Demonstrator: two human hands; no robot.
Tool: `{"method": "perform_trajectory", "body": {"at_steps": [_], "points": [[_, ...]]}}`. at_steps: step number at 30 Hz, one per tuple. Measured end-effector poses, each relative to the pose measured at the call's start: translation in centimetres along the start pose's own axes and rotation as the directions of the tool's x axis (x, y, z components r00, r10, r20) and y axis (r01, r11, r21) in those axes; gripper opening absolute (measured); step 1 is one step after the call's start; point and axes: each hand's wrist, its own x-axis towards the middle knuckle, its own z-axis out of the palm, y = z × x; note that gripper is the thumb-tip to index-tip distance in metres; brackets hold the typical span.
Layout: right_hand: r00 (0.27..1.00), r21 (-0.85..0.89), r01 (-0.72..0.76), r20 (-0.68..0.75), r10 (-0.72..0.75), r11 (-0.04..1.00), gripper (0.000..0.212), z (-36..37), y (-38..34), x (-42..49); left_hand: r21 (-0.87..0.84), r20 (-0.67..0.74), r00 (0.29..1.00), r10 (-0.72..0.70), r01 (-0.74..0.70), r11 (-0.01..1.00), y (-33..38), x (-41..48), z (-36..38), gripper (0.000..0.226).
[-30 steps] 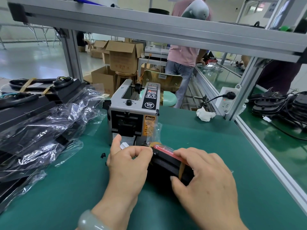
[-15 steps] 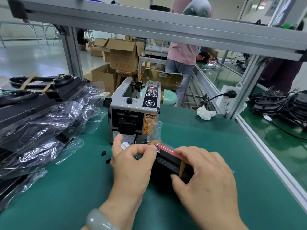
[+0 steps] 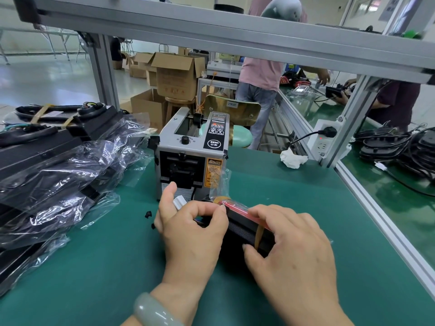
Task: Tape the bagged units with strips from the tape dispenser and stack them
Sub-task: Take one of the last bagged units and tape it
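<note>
I saw the fingers (image 3: 220, 209) of the left hand (image 3: 190, 234) curled, with thumb and forefinger pinched on the clear plastic at the far end of the bagged unit (image 3: 244, 228). The right hand (image 3: 289, 250) lay over the near end, its fingers bent across the top and its thumb pressed against the side, clamping the unit. An amber tape strip (image 3: 258, 236) ran down the black side just beside that thumb. The unit, black with a red top edge, sat on the green desk (image 3: 94, 267) at lower centre of the frame, just in front of the tape dispenser (image 3: 190, 156). A small white part (image 3: 180, 201) showed beside the left thumb, and two black scraps (image 3: 148, 214) lay on the desk near that hand. A pale bracelet (image 3: 153, 311) circled the left wrist. At the left of the frame a pile of bagged units (image 3: 58, 175) lay stacked, the plastic crumpled and shiny. Right of the dispenser I made out a crumpled white tissue (image 3: 293, 158) near a wall socket (image 3: 326, 140). Cardboard boxes (image 3: 176, 76) stood behind the desk, and coiled cables (image 3: 400, 147) lay at the far right.
</note>
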Motion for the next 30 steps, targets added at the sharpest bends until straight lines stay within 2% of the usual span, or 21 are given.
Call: {"method": "perform_trajectory", "body": {"at_steps": [8,18,30], "points": [[1.0,0.006,-0.008,-0.002,0.008,1.0,0.056,-0.02,0.08,-0.1,0.029,0.0,0.998,0.068,-0.068,0.997,-0.36,0.17,-0.07,0.026],[1.0,0.005,-0.018,0.0,0.018,1.0,0.055,-0.03,0.1,-0.03,-0.1,0.115,0.992,0.054,-0.042,0.994,-0.57,0.87,-0.79,0.026],[1.0,0.006,-0.017,0.014,0.017,1.0,0.055,-0.09,0.04,-0.02,0.011,0.057,0.996,0.068,-0.069,0.998,-0.66,0.59,-0.02,0.016]]}}
